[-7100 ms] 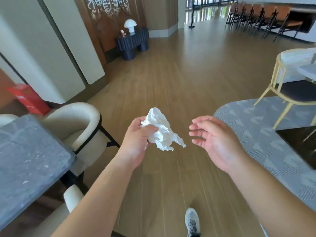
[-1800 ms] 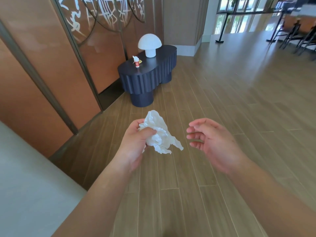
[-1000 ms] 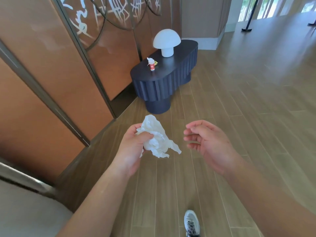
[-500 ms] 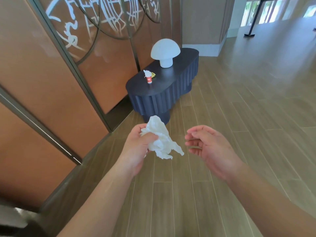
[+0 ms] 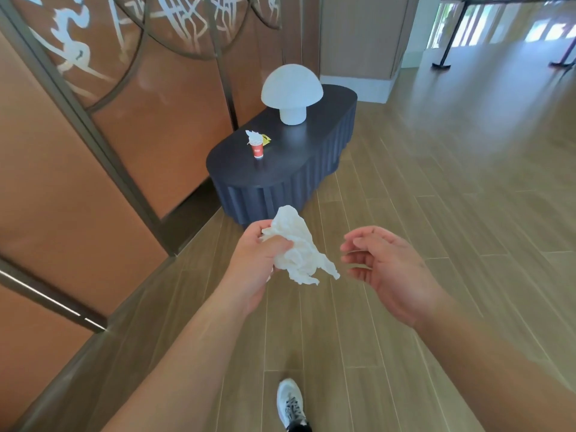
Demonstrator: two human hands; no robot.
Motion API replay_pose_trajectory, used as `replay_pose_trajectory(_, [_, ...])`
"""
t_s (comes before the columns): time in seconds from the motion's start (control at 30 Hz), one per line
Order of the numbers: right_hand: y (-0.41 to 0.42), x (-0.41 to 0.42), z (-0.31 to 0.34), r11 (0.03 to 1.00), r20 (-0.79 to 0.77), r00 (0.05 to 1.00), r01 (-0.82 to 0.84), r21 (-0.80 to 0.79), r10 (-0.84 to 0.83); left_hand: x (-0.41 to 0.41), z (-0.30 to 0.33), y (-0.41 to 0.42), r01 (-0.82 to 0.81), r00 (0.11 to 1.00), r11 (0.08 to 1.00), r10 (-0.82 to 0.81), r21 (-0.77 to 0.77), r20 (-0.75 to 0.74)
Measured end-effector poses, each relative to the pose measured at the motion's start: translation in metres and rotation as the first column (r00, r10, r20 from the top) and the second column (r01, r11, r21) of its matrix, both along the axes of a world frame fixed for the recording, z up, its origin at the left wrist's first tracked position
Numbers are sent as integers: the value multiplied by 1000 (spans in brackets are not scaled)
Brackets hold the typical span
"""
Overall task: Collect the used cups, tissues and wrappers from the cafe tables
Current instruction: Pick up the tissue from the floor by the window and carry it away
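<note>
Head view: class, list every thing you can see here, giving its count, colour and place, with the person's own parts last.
Crumpled tissue: one, white, in the left hand.
Side table: one, dark navy, fluted sides, against the wall ahead.
Paper cups: one stack, red, on the table's near left part, white tissue poking out on top.
Wrapper: one, yellow, just behind the cups.
Mushroom lamp: one, white, far end of table.
Wall panels: orange-brown, left.
Floor: wood planks.
Shoe: one, white, bottom centre.
Left hand: holds the tissue.
Right hand: empty, loosely curled.
</note>
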State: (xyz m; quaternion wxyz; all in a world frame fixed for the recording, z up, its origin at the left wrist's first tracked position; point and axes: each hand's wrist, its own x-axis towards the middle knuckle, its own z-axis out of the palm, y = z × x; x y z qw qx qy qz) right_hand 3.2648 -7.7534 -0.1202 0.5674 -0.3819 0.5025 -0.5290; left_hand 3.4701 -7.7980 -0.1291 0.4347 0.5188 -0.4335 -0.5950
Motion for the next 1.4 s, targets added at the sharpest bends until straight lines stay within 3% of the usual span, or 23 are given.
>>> replay_pose_trajectory(0.27, [-173,40,-1,999,-8,1000,9,38,-9,33,-13,-172,-37,999,997,40,73,-34])
replay_pose_trajectory(0.63, [-318,53,14,1000,15,1000,14,-6,-14,45,4,-320,-100,995,994,101,48,-15])
replay_pose_trajectory(1.0, [-504,22,-10,999,92,995,-40,23,38,21,-16,-483,-214,977,975,213,66,17])
replay_pose_trajectory(1.4, [-709,-33,-1,991,67,990,-128,50,125,-29,-16,-664,-286,958,952,281,108,60])
